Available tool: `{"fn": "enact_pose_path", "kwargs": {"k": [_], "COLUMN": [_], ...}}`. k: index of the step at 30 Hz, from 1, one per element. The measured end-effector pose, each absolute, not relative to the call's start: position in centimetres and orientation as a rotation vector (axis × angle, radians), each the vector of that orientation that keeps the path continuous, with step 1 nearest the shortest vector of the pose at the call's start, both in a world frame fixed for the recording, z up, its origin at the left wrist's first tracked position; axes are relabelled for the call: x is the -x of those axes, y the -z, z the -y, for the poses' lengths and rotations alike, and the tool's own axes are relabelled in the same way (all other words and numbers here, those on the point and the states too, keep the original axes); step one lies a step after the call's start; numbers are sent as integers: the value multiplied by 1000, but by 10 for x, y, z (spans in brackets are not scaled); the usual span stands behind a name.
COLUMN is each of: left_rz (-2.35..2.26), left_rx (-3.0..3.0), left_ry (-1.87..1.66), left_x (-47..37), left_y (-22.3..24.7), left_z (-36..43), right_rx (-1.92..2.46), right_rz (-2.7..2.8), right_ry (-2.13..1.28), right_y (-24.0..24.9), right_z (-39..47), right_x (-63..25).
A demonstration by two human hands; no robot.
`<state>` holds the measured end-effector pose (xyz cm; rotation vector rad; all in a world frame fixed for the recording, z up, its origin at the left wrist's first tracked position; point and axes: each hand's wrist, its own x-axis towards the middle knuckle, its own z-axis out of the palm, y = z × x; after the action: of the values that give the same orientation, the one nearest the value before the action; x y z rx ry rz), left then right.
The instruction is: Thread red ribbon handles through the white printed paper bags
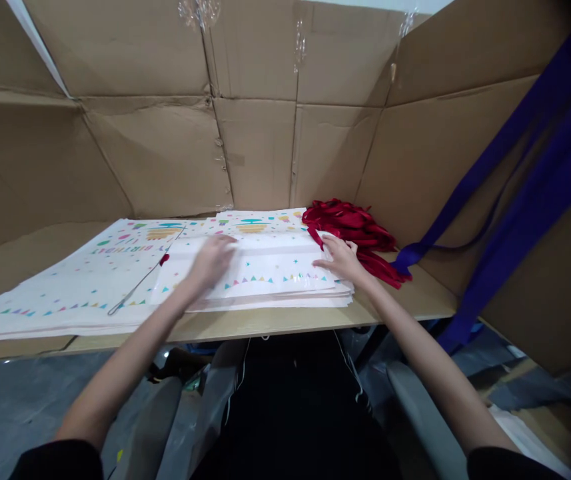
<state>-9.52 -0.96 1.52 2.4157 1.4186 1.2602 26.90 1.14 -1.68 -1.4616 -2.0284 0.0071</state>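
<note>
- Printed sheets [75,280] lie flat, a thin wire tool [124,299] across them.
- Left hand [212,261], blurred, over the folded sheet [265,265] on the table [428,303]: cannot tell its grip.
- Step, seemingly: smoothing that sheet; next calls for steady pressure.
- Right hand [341,257] at its right end, beside red ribbons [352,223]; grip unclear.

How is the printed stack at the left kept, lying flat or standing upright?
Flat: the printed stack shows its broad top face, and a thin metal tool rests on it.
</note>
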Motion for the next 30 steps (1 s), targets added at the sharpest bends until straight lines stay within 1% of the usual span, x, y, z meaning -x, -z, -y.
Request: {"fn": "enact_pose_path", "kwargs": {"k": [2, 4, 8, 12, 16, 24, 30], "left_rz": [-1159, -1101, -1331, -1458, -1464, -1487, -1482], "left_rx": [-2618, -2731, -2952, -3056, -3068, -3079, -3089], "left_ry": [-975, -834, -653, -586, -631, -624, -671], "left_x": [35, -14, -68, -78, -78, -81, -82], "left_y": [-1, 11, 21, 22, 25, 27, 32], "left_z": [7, 7, 13, 17, 19, 19, 17], "right_rx": [1435, 1404, 1483, 1697, 1831, 1727, 1743], "right_rz": [1982, 1959, 2040, 2261, 2392, 2454, 2366], "right_ry": [-53, -122, -178, -154, -251, -378, -332], "right_y": [15, 10, -11, -42, -60, -66, -72], "right_z": [-7, -5, -8, -17, -25, -33, -27], "right_x": [-265, -263, -263, -258, -251, -259, -253]}}
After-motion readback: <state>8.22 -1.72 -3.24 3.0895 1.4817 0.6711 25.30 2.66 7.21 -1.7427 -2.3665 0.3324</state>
